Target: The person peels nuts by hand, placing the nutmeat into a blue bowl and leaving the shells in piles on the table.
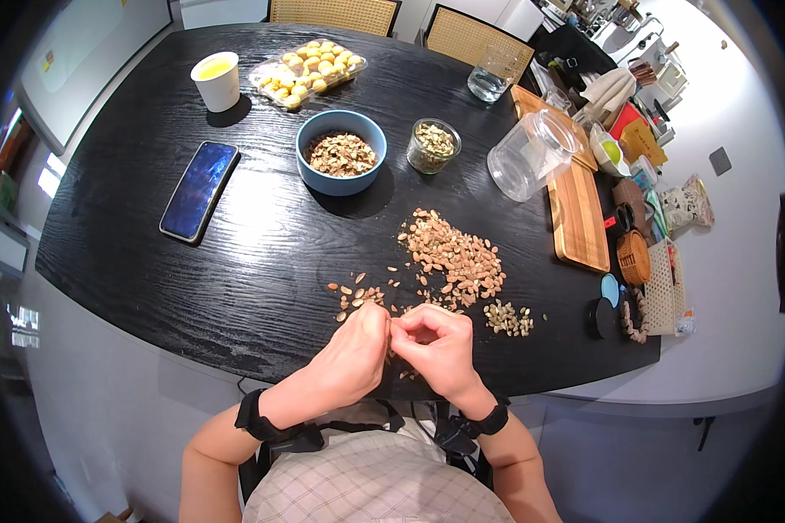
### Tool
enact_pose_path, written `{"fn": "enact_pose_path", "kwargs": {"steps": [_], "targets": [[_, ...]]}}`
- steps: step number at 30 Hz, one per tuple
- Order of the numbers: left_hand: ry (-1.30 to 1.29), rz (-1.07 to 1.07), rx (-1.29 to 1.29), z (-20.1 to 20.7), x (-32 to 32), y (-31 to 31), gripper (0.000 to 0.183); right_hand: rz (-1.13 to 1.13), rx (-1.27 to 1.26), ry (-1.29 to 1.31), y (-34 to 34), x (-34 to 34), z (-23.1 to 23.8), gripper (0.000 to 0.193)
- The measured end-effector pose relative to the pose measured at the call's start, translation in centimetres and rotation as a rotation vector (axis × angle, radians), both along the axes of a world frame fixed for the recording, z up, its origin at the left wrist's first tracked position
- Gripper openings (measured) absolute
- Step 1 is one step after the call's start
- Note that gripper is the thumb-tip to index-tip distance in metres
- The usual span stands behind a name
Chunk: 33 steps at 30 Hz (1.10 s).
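Observation:
At the near edge of the dark table, my left hand (359, 342) and my right hand (438, 345) meet, fingertips pinched together. Whatever lies between them is too small to make out. Just beyond is a loose pile of brown seeds or nuts in their shells (453, 257). Right of my right hand lies a small heap of paler, greenish kernels (508, 319). Scattered shells and seeds (358, 296) lie beyond my left hand. Farther off, a blue bowl (341, 185) holds brown shell pieces, and a small glass jar (433, 160) contains greenish kernels.
A phone (199, 192) lies at left, with a white paper cup (217, 87) and a clear box of yellow balls (310, 71) behind. To the right are a clear plastic jar (525, 161), a wooden board (580, 222) and a black lid (599, 318). A water glass (488, 84) stands far back.

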State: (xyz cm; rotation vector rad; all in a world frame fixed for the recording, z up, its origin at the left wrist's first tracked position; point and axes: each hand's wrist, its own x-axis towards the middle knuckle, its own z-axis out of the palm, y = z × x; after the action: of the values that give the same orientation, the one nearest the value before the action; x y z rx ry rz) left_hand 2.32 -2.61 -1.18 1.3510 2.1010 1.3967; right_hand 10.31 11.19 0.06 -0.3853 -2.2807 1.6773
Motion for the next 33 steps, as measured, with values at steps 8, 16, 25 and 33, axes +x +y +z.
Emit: {"fn": "enact_pose_path", "kwargs": {"steps": [8,16,25,33], "targets": [[-0.183,-0.024,-0.036,0.3,-0.4,0.0,0.007,-0.118,-0.411,-0.08,0.0,-0.3,-0.5,0.004],[-0.171,0.025,-0.038,0.3,-0.3,0.1,0.013,-0.086,-0.105,-0.021,-0.5,0.0,0.1,0.004],[-0.07,-0.001,-0.016,-0.6,-0.1,0.3,0.013,-0.141,-0.218,-0.091,-0.7,0.0,-0.3,0.006],[-0.077,0.022,-0.001,-0.5,0.0,0.4,0.016,-0.151,-0.151,-0.082,-0.9,-0.2,-0.8,0.005]]}}
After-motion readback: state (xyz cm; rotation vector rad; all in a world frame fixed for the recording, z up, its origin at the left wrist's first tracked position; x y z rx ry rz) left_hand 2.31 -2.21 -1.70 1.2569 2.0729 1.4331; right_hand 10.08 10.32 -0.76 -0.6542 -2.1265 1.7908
